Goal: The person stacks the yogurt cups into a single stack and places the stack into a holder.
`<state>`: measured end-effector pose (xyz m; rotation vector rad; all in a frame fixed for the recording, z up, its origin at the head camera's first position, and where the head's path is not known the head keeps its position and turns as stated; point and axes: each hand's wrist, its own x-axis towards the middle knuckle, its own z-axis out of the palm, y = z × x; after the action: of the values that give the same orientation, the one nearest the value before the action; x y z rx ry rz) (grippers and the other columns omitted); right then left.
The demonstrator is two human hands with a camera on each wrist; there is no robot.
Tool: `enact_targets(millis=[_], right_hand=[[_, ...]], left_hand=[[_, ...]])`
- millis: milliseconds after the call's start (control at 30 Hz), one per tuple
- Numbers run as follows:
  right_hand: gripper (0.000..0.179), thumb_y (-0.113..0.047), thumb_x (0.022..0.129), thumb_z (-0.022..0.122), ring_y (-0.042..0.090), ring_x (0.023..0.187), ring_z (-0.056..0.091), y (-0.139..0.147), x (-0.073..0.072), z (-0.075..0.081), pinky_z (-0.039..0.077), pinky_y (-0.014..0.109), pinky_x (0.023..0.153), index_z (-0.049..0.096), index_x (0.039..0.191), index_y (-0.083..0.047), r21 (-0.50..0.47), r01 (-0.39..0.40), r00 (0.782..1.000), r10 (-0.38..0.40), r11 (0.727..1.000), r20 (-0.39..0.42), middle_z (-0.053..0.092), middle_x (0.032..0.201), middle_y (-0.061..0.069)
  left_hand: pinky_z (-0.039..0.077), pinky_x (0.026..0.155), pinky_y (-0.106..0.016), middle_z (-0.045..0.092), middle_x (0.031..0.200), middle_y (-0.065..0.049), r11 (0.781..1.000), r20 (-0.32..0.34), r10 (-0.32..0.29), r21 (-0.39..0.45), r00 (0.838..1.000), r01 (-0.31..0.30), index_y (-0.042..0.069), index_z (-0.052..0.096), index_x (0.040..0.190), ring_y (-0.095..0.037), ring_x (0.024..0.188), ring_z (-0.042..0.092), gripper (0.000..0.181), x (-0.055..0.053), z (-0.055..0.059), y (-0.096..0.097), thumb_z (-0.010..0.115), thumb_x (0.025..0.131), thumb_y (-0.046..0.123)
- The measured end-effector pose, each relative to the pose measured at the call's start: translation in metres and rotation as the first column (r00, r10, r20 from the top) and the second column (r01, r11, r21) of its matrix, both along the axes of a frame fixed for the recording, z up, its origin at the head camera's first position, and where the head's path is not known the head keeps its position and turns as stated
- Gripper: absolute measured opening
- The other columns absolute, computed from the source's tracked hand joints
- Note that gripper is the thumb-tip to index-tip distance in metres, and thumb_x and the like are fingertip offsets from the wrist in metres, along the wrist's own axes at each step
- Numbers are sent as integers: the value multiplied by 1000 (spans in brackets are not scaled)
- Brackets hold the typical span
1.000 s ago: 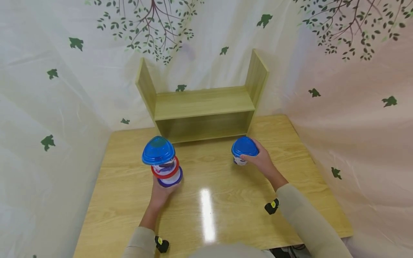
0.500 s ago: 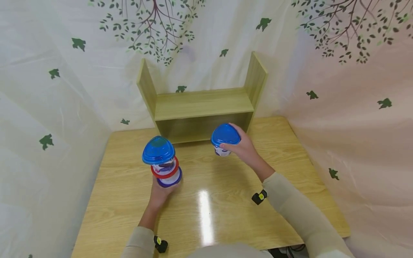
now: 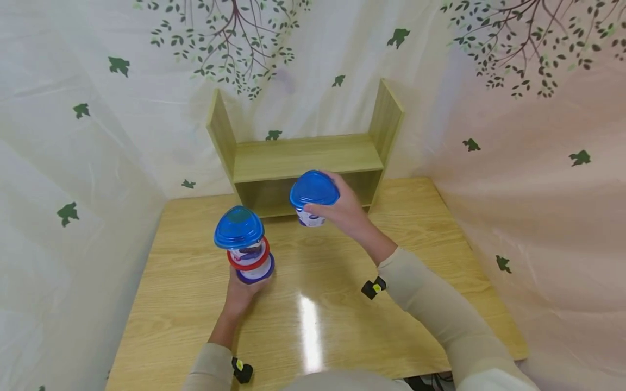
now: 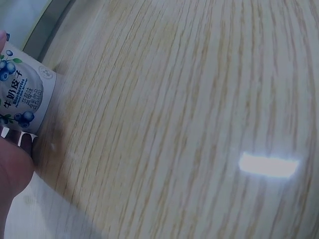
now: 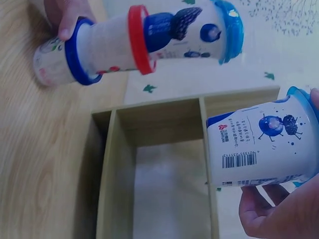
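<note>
Three lidded yogurt cups stand in a stack on the table's left side. The bottom cup (image 4: pixel 24 92) has a dark blue lid (image 3: pixel 256 277), the middle one a red lid (image 3: pixel 250 265), and the top one a bright blue lid (image 3: pixel 238 228). My left hand (image 3: pixel 239 293) grips the bottom cup, partly hidden by the stack. Held upright in my right hand (image 3: pixel 346 210) is another yogurt cup (image 5: pixel 259 142) with a bright blue lid (image 3: pixel 314 189). It is off the table, right of the stack, and overlaps the shelf's lower opening in the head view.
A wooden two-level shelf (image 3: pixel 308 158) with upright side panels stands at the back of the wooden table (image 3: pixel 274 336), behind both hands. Patterned curtains (image 3: pixel 313 49) hang close behind and on both sides. Black cables (image 3: pixel 435 380) show below the table's front edge.
My right hand has lifted its cup and carried it leftward and toward the shelf, nearer the stack. The left hand and the stack stay in place.
</note>
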<state>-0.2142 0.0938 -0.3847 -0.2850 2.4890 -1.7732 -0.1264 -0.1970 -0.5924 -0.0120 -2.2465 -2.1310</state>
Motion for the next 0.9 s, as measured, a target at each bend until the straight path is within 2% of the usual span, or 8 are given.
enact_targets(millis=[333,533,700,900], right_hand=[[88,-40,81,85,38,132,46,-43,10,41,53,52,95,35,152,-30,-45,-63,998,64,997,18,43,150,9],[89,-39,80,86,35,131,47,-77,13,61,52,50,97,33,151,-30,-85,-133,991,133,988,2,44,148,7],[90,-43,80,85,33,130,48,-101,15,70,52,50,97,32,151,-30,-54,-175,985,175,983,3,45,147,6],[93,-46,79,85,34,129,50,-120,18,73,53,50,95,31,153,-29,-15,-190,981,190,982,32,46,147,7]], left_hand=[[30,115,-58,38,151,-2,1000,-28,-8,21,1000,9,30,20,155,-29,139,37,103,0,2,-1,86,80,7],[30,115,-55,39,151,-5,1000,-4,-5,18,1000,5,27,18,155,-29,137,40,104,0,2,-2,85,79,4],[29,116,-55,40,149,-7,1000,13,-8,30,1000,8,23,18,154,-30,136,41,102,0,4,1,85,79,2],[30,116,-52,42,148,-3,999,-14,-21,41,1000,22,26,18,153,-26,134,43,101,0,4,3,84,80,3]])
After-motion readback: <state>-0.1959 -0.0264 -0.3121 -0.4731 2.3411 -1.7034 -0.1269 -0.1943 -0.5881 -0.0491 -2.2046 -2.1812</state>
